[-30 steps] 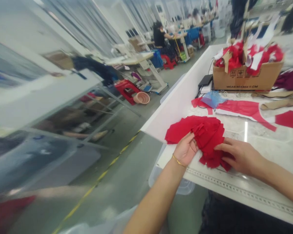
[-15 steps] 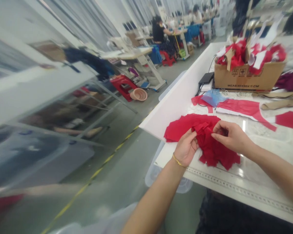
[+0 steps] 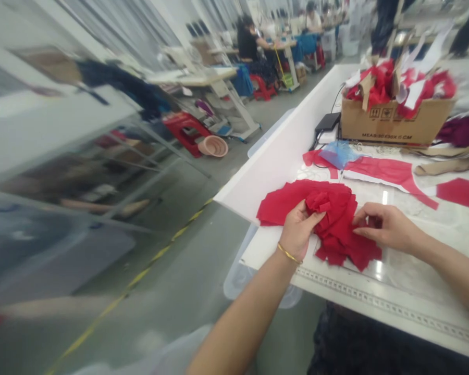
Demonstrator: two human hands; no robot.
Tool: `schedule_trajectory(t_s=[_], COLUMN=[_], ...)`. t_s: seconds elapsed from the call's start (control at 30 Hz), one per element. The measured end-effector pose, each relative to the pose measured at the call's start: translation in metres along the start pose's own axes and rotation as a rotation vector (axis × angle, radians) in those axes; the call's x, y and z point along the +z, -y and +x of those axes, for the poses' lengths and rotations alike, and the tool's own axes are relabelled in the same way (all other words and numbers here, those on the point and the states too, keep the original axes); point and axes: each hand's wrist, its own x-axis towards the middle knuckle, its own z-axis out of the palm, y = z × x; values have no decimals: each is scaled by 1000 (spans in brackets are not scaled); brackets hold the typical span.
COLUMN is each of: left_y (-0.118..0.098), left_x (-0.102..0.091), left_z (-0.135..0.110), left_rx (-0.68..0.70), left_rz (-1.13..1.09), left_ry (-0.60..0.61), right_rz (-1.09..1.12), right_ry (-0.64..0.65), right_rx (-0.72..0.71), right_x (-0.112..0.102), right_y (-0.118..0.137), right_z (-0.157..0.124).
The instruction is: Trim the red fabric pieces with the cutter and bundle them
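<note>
A heap of red fabric pieces (image 3: 344, 237) lies bunched and layered near the table's front left corner. My left hand (image 3: 300, 226), with a gold bracelet at its wrist, pinches a gathered fold of the fabric between thumb and fingers. At the right side of the heap, my right hand (image 3: 386, 225) is curled, thumb and forefinger drawn together at the edge of a red layer. How much cloth sits between those right fingertips is hard to see.
A cardboard box (image 3: 391, 124) of red and white scraps stands behind. Nearer are flat red pieces (image 3: 386, 169), blue plastic (image 3: 339, 153) and a black device (image 3: 328, 122). A white board (image 3: 266, 161) edges the table's left; a measuring tape (image 3: 359, 291) runs along its front. Beyond, people sit at sewing machines.
My right hand has moved right, away from my left hand, along the red fabric. My left thumb has come over the gathered fold. The view has shifted slightly.
</note>
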Motion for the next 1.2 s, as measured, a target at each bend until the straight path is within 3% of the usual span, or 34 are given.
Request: schedule_trajectory(t_s=[0.27,0.53,0.7,0.87,1.0,1.07,1.2], left_y=[-5,-4,-3,-4,-5,-3,2], left_x=[-1,-2,-3,-4,-4,-5,-3], left_z=[1,2,3,1,-4,-5,-3], left_rx=[-98,-109,-89,-73,3,50,76], left_rz=[-75,-97,-91,-30,48,116,128], left_ry=[-64,-97,-79,-43,87,131,70], right_rz=[-344,-330,-311,-132,90,201,285], right_ry=[41,30,9,-53,-72,-52,-54], right_rx=[-72,-187,-176,-42,67,121,100], right_x=[4,2,-6,-1,13,18,15], right_y=[-11,-10,11,41,57,59,49], right_z=[-21,-22,-18,12,40,47,39])
